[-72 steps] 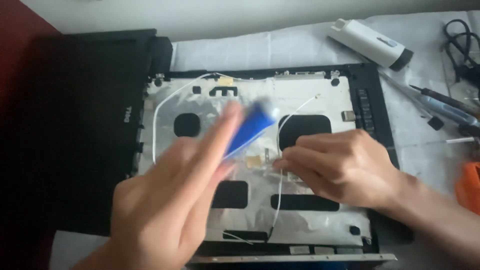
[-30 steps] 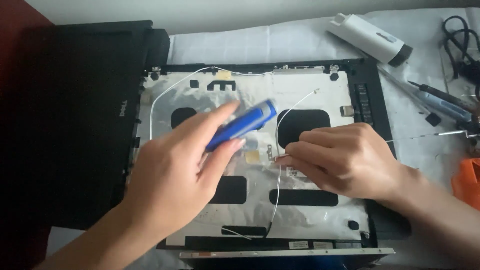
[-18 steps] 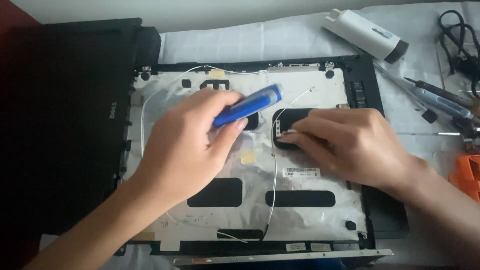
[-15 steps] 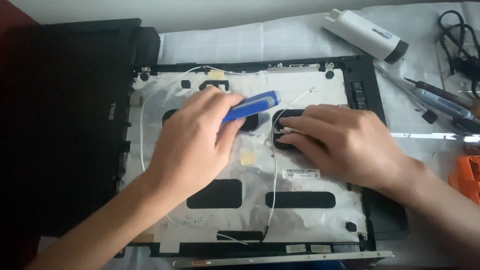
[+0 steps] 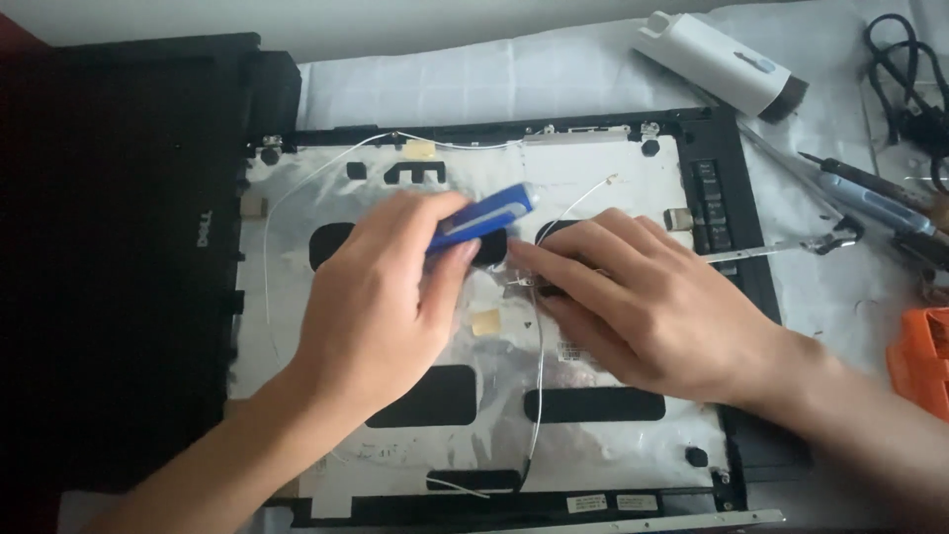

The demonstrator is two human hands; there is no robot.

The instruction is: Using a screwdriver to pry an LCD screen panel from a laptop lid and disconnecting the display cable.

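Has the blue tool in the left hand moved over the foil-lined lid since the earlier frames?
Yes. The blue tool dropped flatter and shifted toward the lid's top edge, meeting the right hand.

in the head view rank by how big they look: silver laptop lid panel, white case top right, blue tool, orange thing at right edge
1. silver laptop lid panel
2. white case
3. blue tool, partly hidden by the left hand
Orange thing: cut off by the frame, unsure.

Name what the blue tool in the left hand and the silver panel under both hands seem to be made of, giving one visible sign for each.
Blue tool: probably moulded plastic, with an even colour and a soft sheen along its edge. Silver panel: seemingly a thin metal foil lining over a dark shell, dull-shiny, wrinkled, with black cut-outs. The left hand grips the tool; the right hand presses on the panel.
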